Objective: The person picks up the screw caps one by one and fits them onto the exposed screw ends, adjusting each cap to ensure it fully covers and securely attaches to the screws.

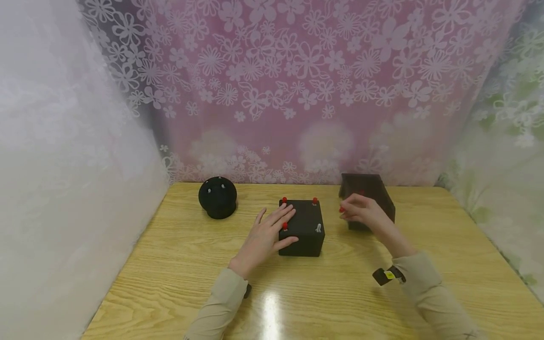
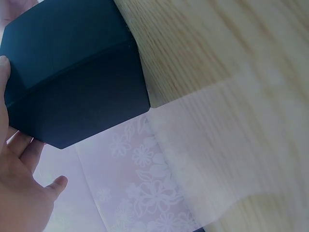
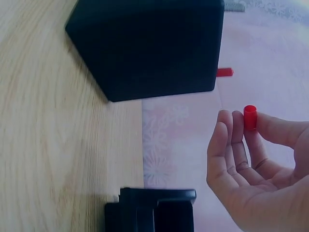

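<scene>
A black box [image 1: 305,245] stands mid-table. Red caps [image 1: 315,200] sit at three corners of its top, and a bare threaded metal post [image 1: 318,228] stands at the near right corner. My left hand [image 1: 261,236] rests on the box's left side, fingers extended over the top and thumb by the near face. To the right of the box, my right hand [image 1: 363,211] pinches a small red cap [image 3: 250,117] between thumb and fingers, apart from the box. In the right wrist view, the cap's round open end shows.
A rounded black object [image 1: 217,196] with small metal posts stands at the back left. Behind my right hand is a dark angular container [image 1: 376,189], partly hidden by that hand. Floral curtains [image 1: 297,94] hang behind the wooden table [image 1: 178,264].
</scene>
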A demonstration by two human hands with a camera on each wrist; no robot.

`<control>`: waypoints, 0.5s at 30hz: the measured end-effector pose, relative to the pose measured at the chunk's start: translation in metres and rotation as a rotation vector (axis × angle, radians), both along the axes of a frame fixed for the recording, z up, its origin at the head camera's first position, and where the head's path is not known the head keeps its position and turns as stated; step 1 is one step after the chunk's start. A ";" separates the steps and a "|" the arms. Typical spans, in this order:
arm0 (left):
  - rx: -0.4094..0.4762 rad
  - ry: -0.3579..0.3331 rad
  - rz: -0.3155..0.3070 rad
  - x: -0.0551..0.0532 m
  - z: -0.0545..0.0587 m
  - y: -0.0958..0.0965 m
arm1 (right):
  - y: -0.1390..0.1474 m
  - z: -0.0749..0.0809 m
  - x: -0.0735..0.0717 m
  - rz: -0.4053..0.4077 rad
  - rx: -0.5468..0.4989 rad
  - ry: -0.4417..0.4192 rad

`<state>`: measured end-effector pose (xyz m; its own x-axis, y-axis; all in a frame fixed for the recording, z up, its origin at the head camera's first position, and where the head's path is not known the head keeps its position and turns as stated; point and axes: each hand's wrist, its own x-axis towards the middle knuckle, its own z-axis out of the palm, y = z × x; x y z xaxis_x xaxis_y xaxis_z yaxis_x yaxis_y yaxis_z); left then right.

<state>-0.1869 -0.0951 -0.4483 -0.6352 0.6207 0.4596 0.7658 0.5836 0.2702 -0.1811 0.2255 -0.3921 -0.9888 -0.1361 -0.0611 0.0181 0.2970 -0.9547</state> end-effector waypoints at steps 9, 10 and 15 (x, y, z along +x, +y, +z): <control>-0.014 -0.003 0.030 -0.006 -0.002 0.007 | -0.008 -0.002 -0.006 0.041 0.026 0.017; -0.017 -0.005 0.034 -0.007 -0.002 0.008 | -0.009 -0.002 -0.006 0.042 0.025 0.013; -0.024 -0.003 0.050 -0.010 -0.003 0.012 | -0.012 -0.002 -0.010 0.057 0.037 0.004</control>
